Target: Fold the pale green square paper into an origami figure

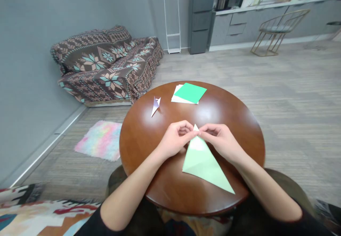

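A folded pale green paper (204, 161) lies over the front half of the round brown table (138, 147), its narrow tip pointing away from me. My left hand (179, 136) pinches the left side of the paper near that tip. From the right, my right hand (218, 138) pinches it at the same height, and the two thumbs nearly meet on top. The paper's wide end spreads toward the table's front edge, with one long corner reaching to the right.
Green square paper (191, 92) rests on white sheets (177, 99) at the table's back. A small folded purple and white paper piece (155, 106) stands back left. Beyond are a patterned sofa (106, 65), a fluffy rug (101, 140) and a gold-framed chair (277, 30).
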Tool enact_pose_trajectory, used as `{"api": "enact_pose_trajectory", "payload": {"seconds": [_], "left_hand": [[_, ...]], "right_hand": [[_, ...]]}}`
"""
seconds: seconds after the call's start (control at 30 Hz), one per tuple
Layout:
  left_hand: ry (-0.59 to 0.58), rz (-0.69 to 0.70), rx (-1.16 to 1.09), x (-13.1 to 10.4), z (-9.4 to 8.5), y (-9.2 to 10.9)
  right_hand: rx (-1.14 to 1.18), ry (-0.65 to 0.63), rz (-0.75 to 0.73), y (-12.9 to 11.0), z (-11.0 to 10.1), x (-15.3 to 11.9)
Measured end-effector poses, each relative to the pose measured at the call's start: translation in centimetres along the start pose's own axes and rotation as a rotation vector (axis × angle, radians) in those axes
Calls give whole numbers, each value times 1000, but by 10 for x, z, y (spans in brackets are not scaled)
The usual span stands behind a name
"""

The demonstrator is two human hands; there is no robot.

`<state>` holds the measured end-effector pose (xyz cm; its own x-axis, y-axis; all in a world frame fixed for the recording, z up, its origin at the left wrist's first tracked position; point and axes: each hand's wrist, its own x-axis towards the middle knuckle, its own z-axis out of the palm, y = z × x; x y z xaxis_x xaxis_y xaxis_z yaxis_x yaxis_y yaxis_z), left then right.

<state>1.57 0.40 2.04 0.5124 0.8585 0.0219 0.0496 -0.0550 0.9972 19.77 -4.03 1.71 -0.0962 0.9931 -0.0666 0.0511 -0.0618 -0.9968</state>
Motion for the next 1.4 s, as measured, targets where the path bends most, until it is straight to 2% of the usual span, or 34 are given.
{"api": "enact_pose_trajectory", "payload": {"seconds": [0.13,0.37,0.6,0.7,1.07,1.23,1.4], "left_hand": [[66,-1,-52,1,0,-4],[85,-53,-91,1,0,-7],[72,-182,-394,2,5,-6],[71,-223,-446,3,6,-6],[90,-232,-456,3,11,-8],[209,-154,-487,6,4,-11],[49,-150,-364,4,4,-10]], "right_hand": [[-3,-13,23,0,2,0],[-28,7,28,0,3,0],[-18,-22,34,-4,3,0],[-16,-39,45,-3,3,0],[35,32,39,5,8,2],[75,7,52,3,10,1],[48,38,66,4,7,1]]}}
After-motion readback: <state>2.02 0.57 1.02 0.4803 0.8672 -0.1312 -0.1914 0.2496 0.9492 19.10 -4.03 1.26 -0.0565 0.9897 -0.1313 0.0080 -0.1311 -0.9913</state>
